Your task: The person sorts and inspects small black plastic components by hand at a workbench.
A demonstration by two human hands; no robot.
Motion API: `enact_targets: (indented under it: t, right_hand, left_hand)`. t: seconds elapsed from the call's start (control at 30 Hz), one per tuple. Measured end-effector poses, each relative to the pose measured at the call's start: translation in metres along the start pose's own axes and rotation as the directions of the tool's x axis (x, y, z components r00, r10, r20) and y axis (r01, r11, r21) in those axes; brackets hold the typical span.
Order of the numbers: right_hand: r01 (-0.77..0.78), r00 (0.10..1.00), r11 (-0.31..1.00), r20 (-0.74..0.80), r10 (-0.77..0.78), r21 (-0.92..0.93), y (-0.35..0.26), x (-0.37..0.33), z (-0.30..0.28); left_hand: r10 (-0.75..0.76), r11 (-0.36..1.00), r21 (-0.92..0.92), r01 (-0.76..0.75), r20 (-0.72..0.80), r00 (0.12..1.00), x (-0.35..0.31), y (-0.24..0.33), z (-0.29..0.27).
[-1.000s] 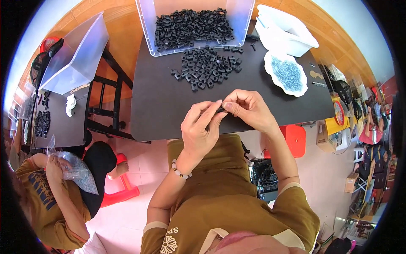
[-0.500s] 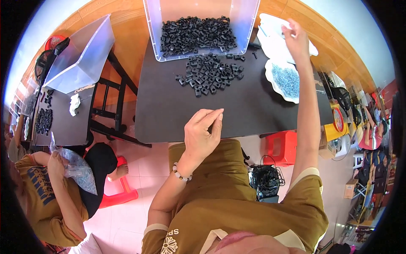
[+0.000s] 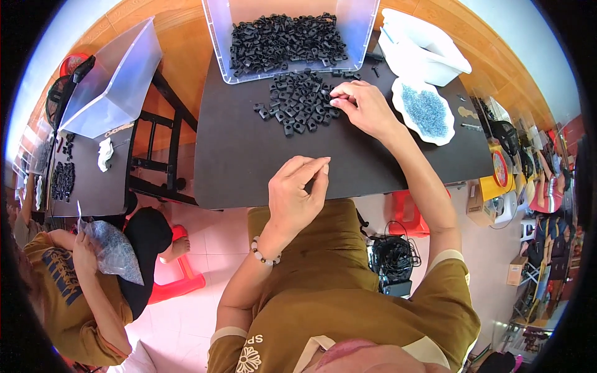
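Small black parts, matte plastic-looking, blocky with a rounded end and a round hole: loose pile (image 3: pixel 298 102) on the dark table (image 3: pixel 236 161), one layer at the edges, heaped in the middle, too many to count. Right hand (image 3: pixel 370 112) at the pile's right edge, fingers bent, thumb near index; can't tell if it has a part. Left hand (image 3: pixel 297 189) below the pile, over the table's near edge, closed to a pinch; can't tell if anything small is inside. Containers, all relative to the pile: clear bin (image 3: pixel 219 37) just behind, holding a bigger heap of the same parts; white scalloped dish (image 3: pixel 398 105) to the right, full of tiny pale-blue bits (image 3: pixel 426 112); white tub (image 3: pixel 429 65) behind right, contents unclear; second clear bin (image 3: pixel 112 74) far left. Count: 2 clear bins, 1 dish, 1 tub, 2 hands.
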State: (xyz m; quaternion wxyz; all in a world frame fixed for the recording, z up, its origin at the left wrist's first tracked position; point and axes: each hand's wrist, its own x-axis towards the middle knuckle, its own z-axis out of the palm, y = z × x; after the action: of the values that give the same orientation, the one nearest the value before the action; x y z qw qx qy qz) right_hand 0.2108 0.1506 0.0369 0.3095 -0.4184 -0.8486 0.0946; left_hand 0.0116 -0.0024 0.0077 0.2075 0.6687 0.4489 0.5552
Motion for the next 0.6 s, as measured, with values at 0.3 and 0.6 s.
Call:
enact_targets:
  t: [0.3,0.6]
  right_hand:
    - [-0.103,0.994,0.993,-0.026,0.105,0.066,0.0041,-0.0036,-0.0009]
    - [-0.148,0.989,0.984,0.008,0.148,0.102,-0.0041,-0.0040,-0.0005]
  left_hand:
    - [-0.025,0.999,-0.027,0.025,0.009,1.000,0.0009,0.0002,-0.0019]
    - [-0.065,0.997,-0.031,0.066,0.024,0.998,0.0008,0.0008,-0.0010]
